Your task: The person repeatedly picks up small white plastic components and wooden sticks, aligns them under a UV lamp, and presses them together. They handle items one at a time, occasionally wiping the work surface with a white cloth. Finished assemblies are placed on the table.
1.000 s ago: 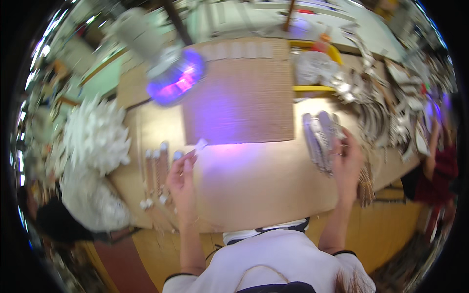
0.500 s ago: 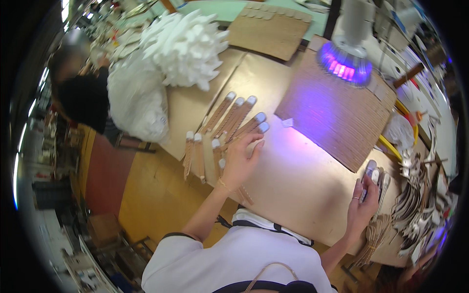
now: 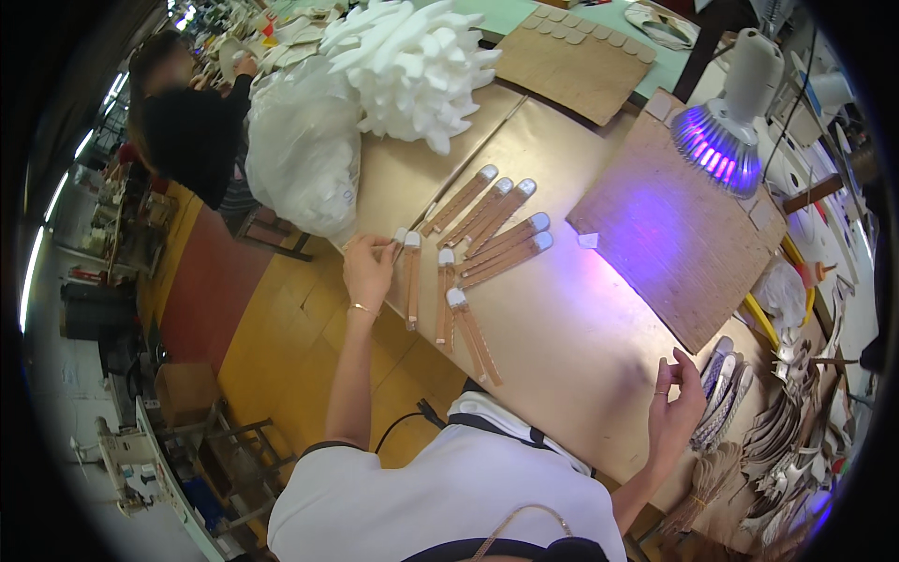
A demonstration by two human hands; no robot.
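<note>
- We find the left hand flat on the worktable, fingers spread, fingertips touching the white end of a tan strip at the left of the laid-out row.
- Half a second earlier this hand lay over the row's middle; it has shifted left.
- The right hand hovers, fingers loosely curled, just beside a stack of strips at the table's right edge; whether it pinches one we cannot tell.
- A violet lamp shines on the cardboard sheet beyond.
</note>
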